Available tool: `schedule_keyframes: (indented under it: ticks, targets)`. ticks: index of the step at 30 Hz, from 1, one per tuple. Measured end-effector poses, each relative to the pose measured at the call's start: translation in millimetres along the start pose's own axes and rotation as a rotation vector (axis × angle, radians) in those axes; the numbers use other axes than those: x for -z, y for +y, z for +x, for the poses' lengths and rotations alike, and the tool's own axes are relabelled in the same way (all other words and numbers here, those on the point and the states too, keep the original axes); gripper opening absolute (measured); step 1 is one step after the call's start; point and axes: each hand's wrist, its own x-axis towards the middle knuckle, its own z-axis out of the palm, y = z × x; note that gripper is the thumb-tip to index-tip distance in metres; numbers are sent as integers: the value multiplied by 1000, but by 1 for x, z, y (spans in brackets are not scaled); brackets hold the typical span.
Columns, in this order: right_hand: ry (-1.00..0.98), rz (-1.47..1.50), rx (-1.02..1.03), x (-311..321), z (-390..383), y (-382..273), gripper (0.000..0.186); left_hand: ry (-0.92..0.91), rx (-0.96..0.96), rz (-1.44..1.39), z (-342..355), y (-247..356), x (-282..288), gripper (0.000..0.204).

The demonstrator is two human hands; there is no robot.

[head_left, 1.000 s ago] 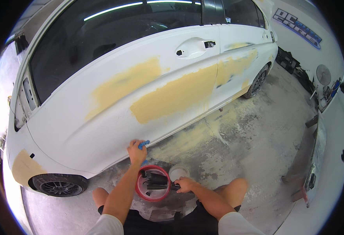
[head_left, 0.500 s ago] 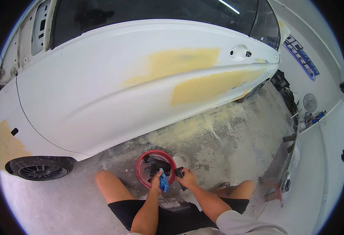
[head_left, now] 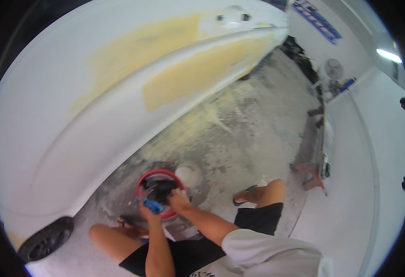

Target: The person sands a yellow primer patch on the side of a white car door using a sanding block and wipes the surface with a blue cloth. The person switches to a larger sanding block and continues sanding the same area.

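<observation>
Between my legs on the floor stands a round basin with a red rim (head_left: 156,171). Several black parts (head_left: 160,188), perhaps plastic, lie in it; their exact kind does not show. At the basin's near left side, my left hand (head_left: 145,211) is closed on a crumpled blue cloth (head_left: 153,206). My right hand (head_left: 179,201) is lowered over the basin's right side, fingers curled at a dark part. Motion blur and the hand itself hide most of that grip.
A white car body (head_left: 96,138) with yellowish filler patches (head_left: 188,74) fills the left and far side. Beside the basin sits a round pale lid or dish (head_left: 189,174). A reddish metal stand (head_left: 312,177) is at the right, near a wall fan (head_left: 334,69).
The view has swung right and tilted. My right hand, which held a black part by the basin's right rim, has moved in over the basin. The blue cloth stays in my left hand.
</observation>
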Motion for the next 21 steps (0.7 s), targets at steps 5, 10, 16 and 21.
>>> schedule_keyframes:
  ticks: [5, 10, 16, 21]
  targets:
    - [-300, -603, -362, 9, -21, 31, 45, -169, 91, 255, -11, -19, -20, 54]
    - [-60, 328, 65, -1, -48, 64, 36, -629, 195, 244, -33, -33, -31, 56]
    - [402, 516, -295, -8, -48, 89, 59, -220, 22, 369, -63, -32, -35, 29]
    - [161, 676, -256, 6, -38, 83, 61, -336, 71, 398, -76, -32, -49, 30]
